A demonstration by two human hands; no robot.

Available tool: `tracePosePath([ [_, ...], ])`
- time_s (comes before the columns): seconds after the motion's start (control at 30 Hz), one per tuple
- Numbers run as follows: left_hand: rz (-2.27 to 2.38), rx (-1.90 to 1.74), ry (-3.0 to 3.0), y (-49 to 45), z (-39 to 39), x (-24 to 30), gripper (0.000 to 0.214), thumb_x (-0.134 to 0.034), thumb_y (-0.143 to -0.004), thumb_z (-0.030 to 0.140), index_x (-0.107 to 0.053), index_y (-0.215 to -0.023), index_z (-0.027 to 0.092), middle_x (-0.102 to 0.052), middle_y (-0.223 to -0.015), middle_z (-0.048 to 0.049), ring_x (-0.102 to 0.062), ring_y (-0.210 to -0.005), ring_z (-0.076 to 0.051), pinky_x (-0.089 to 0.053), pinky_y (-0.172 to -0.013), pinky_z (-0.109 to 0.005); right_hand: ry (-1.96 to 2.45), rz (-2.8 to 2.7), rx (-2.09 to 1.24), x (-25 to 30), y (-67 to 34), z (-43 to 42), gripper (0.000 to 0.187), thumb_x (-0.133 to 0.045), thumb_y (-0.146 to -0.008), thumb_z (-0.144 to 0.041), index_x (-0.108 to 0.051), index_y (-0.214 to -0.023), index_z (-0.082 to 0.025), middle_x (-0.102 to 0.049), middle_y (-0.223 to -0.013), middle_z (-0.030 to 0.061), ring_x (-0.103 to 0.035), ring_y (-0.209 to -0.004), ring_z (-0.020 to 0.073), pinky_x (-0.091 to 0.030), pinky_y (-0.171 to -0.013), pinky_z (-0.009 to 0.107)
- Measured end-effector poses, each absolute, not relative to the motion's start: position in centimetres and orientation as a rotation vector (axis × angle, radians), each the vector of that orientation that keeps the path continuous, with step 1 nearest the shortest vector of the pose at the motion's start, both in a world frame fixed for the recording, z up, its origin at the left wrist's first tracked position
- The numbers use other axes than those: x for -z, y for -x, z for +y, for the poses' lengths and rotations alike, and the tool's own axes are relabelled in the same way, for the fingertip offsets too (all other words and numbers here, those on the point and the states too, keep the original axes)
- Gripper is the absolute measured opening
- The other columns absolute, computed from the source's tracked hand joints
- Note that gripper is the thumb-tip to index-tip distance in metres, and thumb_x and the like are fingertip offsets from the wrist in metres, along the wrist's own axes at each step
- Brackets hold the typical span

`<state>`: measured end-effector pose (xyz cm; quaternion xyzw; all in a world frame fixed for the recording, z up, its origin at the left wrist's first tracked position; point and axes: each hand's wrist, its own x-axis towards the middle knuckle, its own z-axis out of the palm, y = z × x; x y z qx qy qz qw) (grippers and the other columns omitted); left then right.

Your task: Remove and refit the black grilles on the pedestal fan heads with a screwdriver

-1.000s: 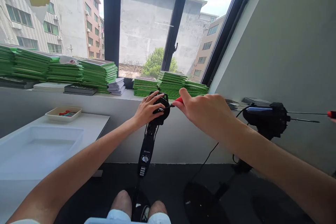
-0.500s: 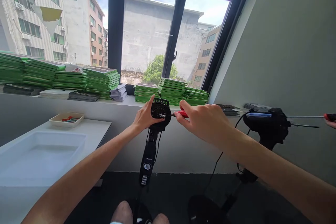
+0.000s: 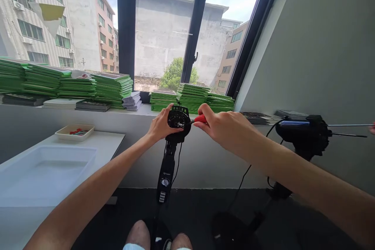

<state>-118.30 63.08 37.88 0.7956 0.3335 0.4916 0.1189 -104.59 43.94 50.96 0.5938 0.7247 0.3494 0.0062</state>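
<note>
In front of me stands a black floor fan without its blades or grille, on a post with a control panel (image 3: 165,183). My left hand (image 3: 160,125) wraps round the left rim of its round motor head (image 3: 177,116), thumb at the lower front. A silvery shaft sticks out from the head's middle. My right hand (image 3: 221,122) is closed on the red handle of a screwdriver (image 3: 200,119). Its thin tip reaches left to the motor head's right side; whether it touches a screw is hard to see.
A second black fan body (image 3: 304,134) stands at right, with a co-worker's fingers (image 3: 372,129) at the frame edge by a metal rod. Green stacks (image 3: 114,90) line the windowsill. At left, a table holds a white basin (image 3: 48,179) and a small tray (image 3: 74,136) of tools.
The view has shifted slightly. My right hand has tipped a little on the screwdriver, while my left hand stays on the motor head. The co-worker's hand has moved mostly out of view.
</note>
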Motion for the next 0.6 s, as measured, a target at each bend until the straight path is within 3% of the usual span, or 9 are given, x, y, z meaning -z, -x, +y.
tracePosePath([
  [0.07, 0.966, -1.436, -2.334, 118.3, 63.3, -38.0, 0.111, -0.09, -0.068, 0.052, -0.031, -0.158, 0.027, -0.052, -0.154, -0.0162, -0.054, -0.14, -0.04, -0.055, -0.104, -0.053, -1.888, 2.086, -1.265, -51.1, 104.5, 44.1, 0.048, -0.033, -0.107, -0.052, -0.062, -0.102, -0.014, -0.059, -0.056, 0.0046, -0.059, -0.052, 0.0194, -0.026, -0.049, 0.026],
  [0.13, 0.96, -1.435, -2.343, 118.4, 63.5, -38.2, 0.11, -0.092, -0.066, 0.051, -0.033, -0.156, 0.027, -0.052, -0.154, -0.0161, -0.053, -0.14, -0.04, -0.055, -0.104, -0.054, -1.931, 2.071, -1.236, -51.3, 104.2, 44.2, 0.045, -0.035, -0.106, -0.052, -0.061, -0.094, -0.016, -0.058, -0.055, 0.0039, -0.058, -0.052, 0.0191, -0.026, -0.05, 0.026],
  [0.2, 0.954, -1.44, -2.338, 118.5, 63.6, -38.2, 0.11, -0.092, -0.065, 0.051, -0.034, -0.155, 0.026, -0.052, -0.154, -0.0165, -0.052, -0.141, -0.041, -0.053, -0.107, -0.056, -1.945, 2.223, -1.056, -51.4, 103.7, 44.3, 0.033, -0.043, -0.103, -0.045, -0.059, -0.11, -0.017, -0.062, -0.059, 0.0011, -0.056, -0.05, 0.0163, -0.028, -0.051, 0.024],
  [0.27, 0.948, -1.451, -2.319, 118.6, 63.5, -38.2, 0.111, -0.092, -0.065, 0.05, -0.032, -0.155, 0.025, -0.051, -0.155, -0.0171, -0.051, -0.142, -0.04, -0.051, -0.109, -0.057, -1.918, 2.294, -0.976, -51.5, 103.6, 44.3, 0.037, -0.044, -0.102, -0.042, -0.053, -0.126, -0.016, -0.063, -0.061, -0.0003, -0.052, -0.047, 0.0149, -0.028, -0.051, 0.023],
  [0.43, 0.928, -1.463, -2.316, 118.5, 63.1, -38.2, 0.11, -0.092, -0.065, 0.048, -0.032, -0.155, 0.025, -0.051, -0.155, -0.0166, -0.052, -0.142, -0.04, -0.052, -0.108, -0.056, -1.844, 2.04, -1.284, -51.4, 104.7, 43.8, 0.048, -0.031, -0.106, -0.051, -0.064, -0.101, -0.016, -0.055, -0.052, 0.0034, -0.052, -0.049, 0.019, -0.024, -0.05, 0.027],
  [0.5, 0.933, -1.445, -2.331, 118.5, 63.0, -38.2, 0.109, -0.091, -0.065, 0.049, -0.033, -0.155, 0.025, -0.051, -0.155, -0.0165, -0.052, -0.141, -0.04, -0.054, -0.106, -0.056, -1.821, 2.147, -1.17, -51.4, 105.2, 43.8, 0.038, -0.041, -0.104, -0.045, -0.061, -0.115, -0.015, -0.058, -0.056, 0.0013, -0.053, -0.049, 0.0169, -0.025, -0.049, 0.026],
  [0.6, 0.948, -1.439, -2.341, 118.5, 63.2, -38.2, 0.108, -0.09, -0.067, 0.051, -0.032, -0.155, 0.026, -0.051, -0.155, -0.0157, -0.052, -0.141, -0.041, -0.055, -0.104, -0.055, -1.829, 2.153, -1.127, -51.6, 105.4, 44.0, 0.044, -0.042, -0.103, -0.044, -0.055, -0.131, -0.011, -0.059, -0.057, 0.0008, -0.051, -0.047, 0.016, -0.026, -0.048, 0.025],
])
